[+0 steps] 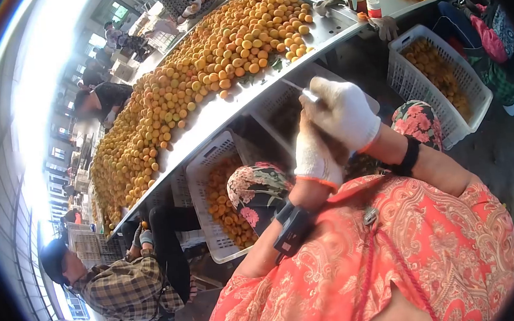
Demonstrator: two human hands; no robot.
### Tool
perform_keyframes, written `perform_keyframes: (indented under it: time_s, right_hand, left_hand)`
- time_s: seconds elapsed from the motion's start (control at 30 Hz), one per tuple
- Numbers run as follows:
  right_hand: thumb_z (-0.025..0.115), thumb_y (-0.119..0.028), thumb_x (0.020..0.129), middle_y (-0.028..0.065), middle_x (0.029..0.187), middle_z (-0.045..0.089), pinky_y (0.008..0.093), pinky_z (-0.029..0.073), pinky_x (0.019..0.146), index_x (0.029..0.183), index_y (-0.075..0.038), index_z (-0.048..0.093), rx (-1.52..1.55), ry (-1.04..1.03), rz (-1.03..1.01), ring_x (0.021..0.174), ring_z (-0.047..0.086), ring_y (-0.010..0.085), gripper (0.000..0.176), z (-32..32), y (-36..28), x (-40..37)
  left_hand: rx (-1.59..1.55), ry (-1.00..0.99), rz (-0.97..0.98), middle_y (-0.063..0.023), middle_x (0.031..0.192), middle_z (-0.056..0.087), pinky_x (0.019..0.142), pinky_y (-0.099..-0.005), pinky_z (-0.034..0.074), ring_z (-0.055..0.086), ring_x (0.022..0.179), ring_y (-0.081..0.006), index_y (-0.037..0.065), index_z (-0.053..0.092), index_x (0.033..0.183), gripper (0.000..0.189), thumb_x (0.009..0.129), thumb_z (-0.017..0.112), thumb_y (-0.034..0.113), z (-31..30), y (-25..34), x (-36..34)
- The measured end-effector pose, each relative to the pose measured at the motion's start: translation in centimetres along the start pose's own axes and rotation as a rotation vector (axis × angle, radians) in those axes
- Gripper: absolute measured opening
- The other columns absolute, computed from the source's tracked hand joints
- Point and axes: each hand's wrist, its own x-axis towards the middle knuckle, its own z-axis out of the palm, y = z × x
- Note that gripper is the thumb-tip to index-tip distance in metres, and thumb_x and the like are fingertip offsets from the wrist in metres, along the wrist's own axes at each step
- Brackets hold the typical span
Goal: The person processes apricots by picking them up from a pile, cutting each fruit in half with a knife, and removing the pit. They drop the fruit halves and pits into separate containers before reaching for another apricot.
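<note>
Evidently, the work sits close to the body: the gloved left hand [315, 156] is below and against the gloved right hand [344, 112], above the lap. Sound handling, in my judgement, calls for a firm right grip, a steady left hand and the exposed tip directed clear of the left fingers, with short, controlled strokes.

Position noted: the thin, light-coloured tool [310, 96] is in the right fingers, which are curled closed on it; its narrow end projects past them towards the sorting table [204, 109]. The left fingers are bent in; whether they grip anything, I cannot tell. Orange fruit [219, 61] lies heaped on the tabletop, apart from both hands.
</note>
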Motion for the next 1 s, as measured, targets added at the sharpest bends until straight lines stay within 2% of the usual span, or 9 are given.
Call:
perform_keyframes:
  time_s: [0.07, 0.23, 0.4, 0.47, 0.53, 0.67, 0.77, 0.83, 1.0]
  right_hand:
    - [0.067, -0.025, 0.089, 0.0185, 0.072, 0.063, 0.0467, 0.05, 0.058, 0.083, -0.007, 0.058, 0.001, 0.018, -0.042, 0.07, 0.065, 0.0398, 0.021, 0.1, 0.3, -0.2]
    - [0.067, -0.028, 0.09, 0.018, 0.07, 0.062, 0.0466, 0.05, 0.059, 0.083, -0.007, 0.058, -0.056, -0.003, -0.097, 0.069, 0.064, 0.0399, 0.024, 0.1, 0.6, -0.6]
    - [0.068, -0.031, 0.091, 0.0189, 0.072, 0.063, 0.0454, 0.05, 0.059, 0.09, -0.006, 0.057, 0.089, 0.006, 0.08, 0.07, 0.064, 0.04, 0.027, -1.5, 0.9, -1.1]
    - [0.068, -0.032, 0.092, 0.02, 0.072, 0.062, 0.0438, 0.049, 0.059, 0.095, -0.006, 0.057, 0.161, -0.031, 0.121, 0.07, 0.063, 0.0408, 0.029, -2.2, 0.6, -1.5]
    - [0.068, -0.032, 0.092, 0.0202, 0.072, 0.062, 0.0434, 0.048, 0.058, 0.097, -0.006, 0.057, 0.189, -0.079, 0.124, 0.07, 0.063, 0.0411, 0.029, -3.0, 0.9, -1.5]
    - [0.068, -0.031, 0.093, 0.021, 0.073, 0.063, 0.0423, 0.047, 0.058, 0.096, -0.005, 0.059, 0.234, -0.132, 0.167, 0.07, 0.063, 0.0411, 0.028, -3.1, 0.6, -1.4]
    - [0.066, -0.034, 0.094, 0.0215, 0.074, 0.063, 0.0417, 0.047, 0.059, 0.092, -0.003, 0.06, 0.283, -0.03, 0.239, 0.07, 0.063, 0.0402, 0.032, -2.4, 0.5, -0.7]
    - [0.064, -0.036, 0.095, 0.0218, 0.074, 0.063, 0.0417, 0.048, 0.06, 0.091, -0.002, 0.061, 0.277, -0.013, 0.249, 0.07, 0.063, 0.0399, 0.034, -2.1, 0.6, -0.3]
    - [0.061, -0.038, 0.095, 0.0219, 0.075, 0.064, 0.0419, 0.048, 0.063, 0.087, -0.001, 0.064, 0.338, -0.019, 0.324, 0.072, 0.064, 0.0401, 0.038, -1.3, 1.3, 0.0]
  left_hand:
    - [0.022, 0.162, -0.114, 0.0029, 0.118, 0.067, 0.083, -0.0369, 0.055, 0.066, 0.105, -0.0189, 0.024, 0.059, 0.124, 0.056, 0.092, 0.05, 0.069, 0.2, 0.1, -0.3]
    - [-0.021, 0.176, -0.16, 0.0016, 0.114, 0.068, 0.075, -0.0344, 0.055, 0.067, 0.098, -0.0194, 0.023, 0.06, 0.12, 0.059, 0.091, 0.048, 0.072, -0.7, -0.3, 0.2]
    - [0.177, -0.008, 0.032, -0.0005, 0.102, 0.065, 0.059, -0.0279, 0.046, 0.063, 0.087, -0.0152, 0.018, 0.061, 0.115, 0.037, 0.099, 0.053, 0.05, -2.8, 0.0, 2.7]
    - [0.094, -0.08, 0.082, -0.003, 0.1, 0.064, 0.058, -0.0271, 0.045, 0.06, 0.081, -0.0161, 0.014, 0.06, 0.112, 0.029, 0.101, 0.054, 0.04, -2.6, 0.0, 2.7]
    - [0.269, -0.034, 0.21, -0.001, 0.079, 0.061, 0.049, -0.0284, 0.046, 0.058, 0.062, -0.0122, 0.013, 0.059, 0.1, 0.025, 0.104, 0.049, 0.035, -2.0, -0.3, 2.7]
    - [0.138, -0.026, 0.084, -0.0011, 0.08, 0.063, 0.05, -0.0274, 0.046, 0.059, 0.063, -0.0118, 0.012, 0.059, 0.102, 0.023, 0.104, 0.049, 0.033, -1.2, 0.4, 1.7]
    - [0.141, -0.075, 0.158, -0.0023, 0.093, 0.064, 0.059, -0.0277, 0.048, 0.058, 0.073, -0.0147, 0.008, 0.058, 0.108, 0.024, 0.103, 0.052, 0.031, -1.3, 0.1, 1.6]
    - [0.425, -0.088, 0.419, -0.0014, 0.086, 0.063, 0.053, -0.0249, 0.046, 0.056, 0.064, -0.0118, 0.008, 0.059, 0.107, 0.027, 0.103, 0.054, 0.035, -1.6, -0.4, 2.0]
    - [0.498, -0.081, 0.399, -0.0011, 0.089, 0.064, 0.053, -0.0233, 0.048, 0.059, 0.065, -0.0103, 0.009, 0.06, 0.11, 0.033, 0.101, 0.055, 0.041, -2.3, -0.6, 2.4]
